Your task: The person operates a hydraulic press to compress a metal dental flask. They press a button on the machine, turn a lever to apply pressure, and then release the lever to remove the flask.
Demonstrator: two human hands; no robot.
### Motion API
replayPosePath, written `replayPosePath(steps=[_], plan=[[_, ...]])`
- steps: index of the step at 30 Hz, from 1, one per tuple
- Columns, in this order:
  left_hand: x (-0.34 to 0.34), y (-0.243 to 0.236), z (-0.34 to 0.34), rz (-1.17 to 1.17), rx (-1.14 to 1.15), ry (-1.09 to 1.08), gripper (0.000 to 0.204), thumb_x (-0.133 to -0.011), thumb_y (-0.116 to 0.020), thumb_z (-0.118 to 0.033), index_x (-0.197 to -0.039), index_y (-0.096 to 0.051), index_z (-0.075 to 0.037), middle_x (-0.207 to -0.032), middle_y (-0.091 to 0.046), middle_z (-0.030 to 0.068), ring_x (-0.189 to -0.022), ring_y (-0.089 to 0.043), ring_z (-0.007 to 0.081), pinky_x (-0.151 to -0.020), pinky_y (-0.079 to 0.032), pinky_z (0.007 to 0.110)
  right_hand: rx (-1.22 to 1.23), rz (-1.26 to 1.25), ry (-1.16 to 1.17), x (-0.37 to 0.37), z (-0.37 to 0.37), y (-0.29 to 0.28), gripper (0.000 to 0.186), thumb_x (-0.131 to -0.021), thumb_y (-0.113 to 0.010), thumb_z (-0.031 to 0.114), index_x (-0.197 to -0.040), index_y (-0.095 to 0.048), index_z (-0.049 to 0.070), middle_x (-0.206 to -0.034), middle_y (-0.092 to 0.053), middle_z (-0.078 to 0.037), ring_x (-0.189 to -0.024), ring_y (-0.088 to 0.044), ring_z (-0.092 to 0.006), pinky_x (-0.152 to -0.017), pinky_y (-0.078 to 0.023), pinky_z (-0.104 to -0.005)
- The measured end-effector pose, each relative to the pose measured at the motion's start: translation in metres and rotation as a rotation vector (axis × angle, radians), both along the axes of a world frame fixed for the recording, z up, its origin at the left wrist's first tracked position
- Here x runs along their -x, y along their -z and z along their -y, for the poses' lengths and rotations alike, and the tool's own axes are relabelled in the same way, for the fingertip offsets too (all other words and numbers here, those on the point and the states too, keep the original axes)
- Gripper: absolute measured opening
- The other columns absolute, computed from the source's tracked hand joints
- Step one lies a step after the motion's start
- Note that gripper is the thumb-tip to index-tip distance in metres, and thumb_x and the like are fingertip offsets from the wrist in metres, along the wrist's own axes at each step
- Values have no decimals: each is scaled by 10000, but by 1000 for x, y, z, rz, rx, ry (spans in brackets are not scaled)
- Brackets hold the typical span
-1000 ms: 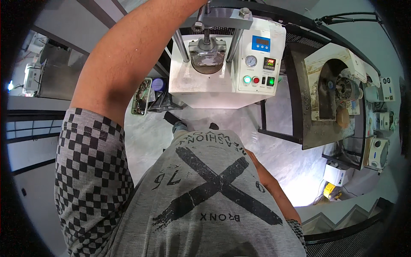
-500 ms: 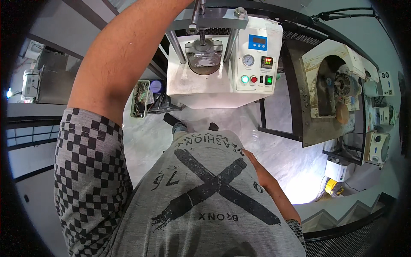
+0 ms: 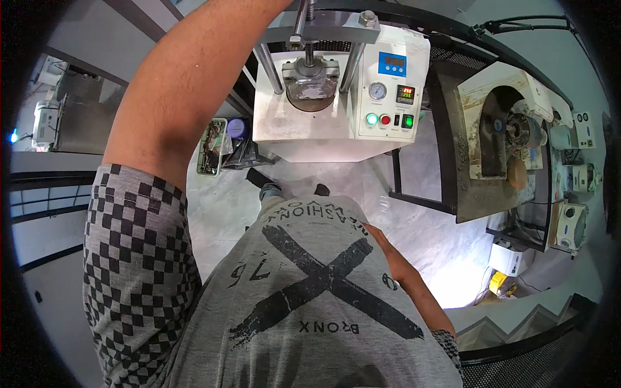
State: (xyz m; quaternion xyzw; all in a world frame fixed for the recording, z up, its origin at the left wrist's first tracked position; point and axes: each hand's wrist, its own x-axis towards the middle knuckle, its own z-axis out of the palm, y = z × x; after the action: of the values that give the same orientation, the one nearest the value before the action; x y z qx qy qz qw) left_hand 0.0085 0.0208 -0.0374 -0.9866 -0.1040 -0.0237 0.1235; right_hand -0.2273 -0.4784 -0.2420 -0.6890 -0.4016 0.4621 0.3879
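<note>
My left arm [image 3: 178,90] reaches up past the top edge beside a bench press machine [image 3: 304,129], so the hand is out of the picture. The machine has a white body, steel posts [image 3: 351,68] and a vertical screw rod with a metal lever [image 3: 299,26]. Below the rod, a metal flask clamp [image 3: 312,81] sits over a dark round recess. Its control panel [image 3: 388,87] carries a gauge, lit displays and coloured buttons. My right forearm [image 3: 414,281] hangs at my side; that hand is hidden behind the grey shirt [image 3: 323,278].
To the right stands a metal bench [image 3: 469,187] with a dirty white grinding machine [image 3: 482,149]. Farther right are small white devices [image 3: 569,223]. A tray of tools [image 3: 212,147] and a purple-lidded container [image 3: 236,129] lie on the floor left of the press. Steps [image 3: 511,330] appear lower right.
The view has shifted very slightly, so the press appears a little farther right. My arms keep nearly the same pose, and the clamp looks unchanged.
</note>
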Motion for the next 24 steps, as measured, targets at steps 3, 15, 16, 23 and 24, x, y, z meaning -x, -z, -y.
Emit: replayPosePath(steps=[3,15,16,23,24], plan=[[0,7,-9,1,-84,134,533,-947,-541,-496,-1014,-772,-21,-1073,-718,266,-1013,-702,421,-895,-550,508,20,-14,3,0,0,2,1114,-690,-859,423,-1589,-303,68,-1622,-322,-196,-1494,-314,-372,-1228,-279,-476],[49,-16,37,410,42,-157,650,-895,-667,-479,-1240,-667,72,-1331,-610,293,-1337,-500,427,-1098,-425,504,-47,41,-28,1,1,2,1100,-688,-849,428,-1580,-308,80,-1630,-301,-193,-1486,-323,-382,-1223,-295,-488],[52,-20,40,382,79,-163,676,-902,-663,-479,-1302,-626,65,-1432,-521,280,-1385,-430,422,-1127,-384,508,-60,53,-32,1,1,2,1100,-688,-849,428,-1580,-308,80,-1630,-301,-193,-1486,-323,-382,-1223,-295,-488],[59,-25,48,440,21,-148,713,-909,-656,-514,-1347,-614,48,-1493,-488,254,-1387,-408,415,-1134,-354,511,-13,11,-23,5,3,1,1154,-701,-874,432,-1606,-262,59,-1615,-299,-194,-1517,-277,-341,-1234,-249,-431],[58,-27,48,440,22,-147,713,-909,-656,-514,-1347,-614,48,-1493,-488,254,-1387,-408,415,-1134,-354,511,-3,-9,-8,5,4,2,1149,-706,-872,428,-1606,-261,58,-1614,-302,-194,-1517,-277,-342,-1234,-249,-428]])
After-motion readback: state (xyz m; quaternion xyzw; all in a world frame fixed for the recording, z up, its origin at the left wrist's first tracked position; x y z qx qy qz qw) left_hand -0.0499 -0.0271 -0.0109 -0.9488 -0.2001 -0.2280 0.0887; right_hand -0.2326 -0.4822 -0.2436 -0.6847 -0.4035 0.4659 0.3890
